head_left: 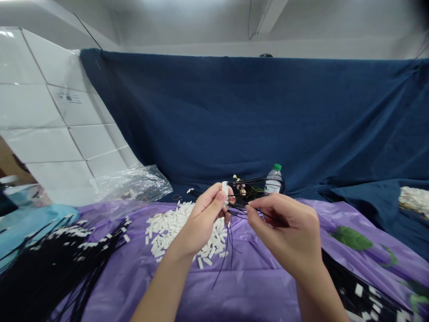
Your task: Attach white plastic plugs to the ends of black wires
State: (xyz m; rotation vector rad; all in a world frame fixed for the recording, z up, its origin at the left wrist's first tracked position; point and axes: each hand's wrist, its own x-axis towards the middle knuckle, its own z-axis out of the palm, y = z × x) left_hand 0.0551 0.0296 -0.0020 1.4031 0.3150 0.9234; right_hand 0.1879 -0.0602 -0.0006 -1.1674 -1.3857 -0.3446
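Between the thumb and fingers of my left hand (209, 210) is a small white plastic connector (225, 190), held upright. Thin black wires (254, 180) run from it to the right, and a few loose ends hang below. Thumb and forefinger of my right hand (288, 228) pinch some of these wires close to the connector. The exact wire at the fingertips is too fine to single out. Below and behind my left hand, a heap of small white plastic pieces (170, 226) lies on the purple cloth (248, 286).
Black wires with white ends (43, 268) lie bundled at the left, with more black wires (362, 290) at the lower right. Behind my hands stand a green-capped bottle (274, 181) and small flowers. A clear plastic bag (137, 183) lies by stacked white boxes (53, 143); a blue curtain (234, 107) hangs behind.
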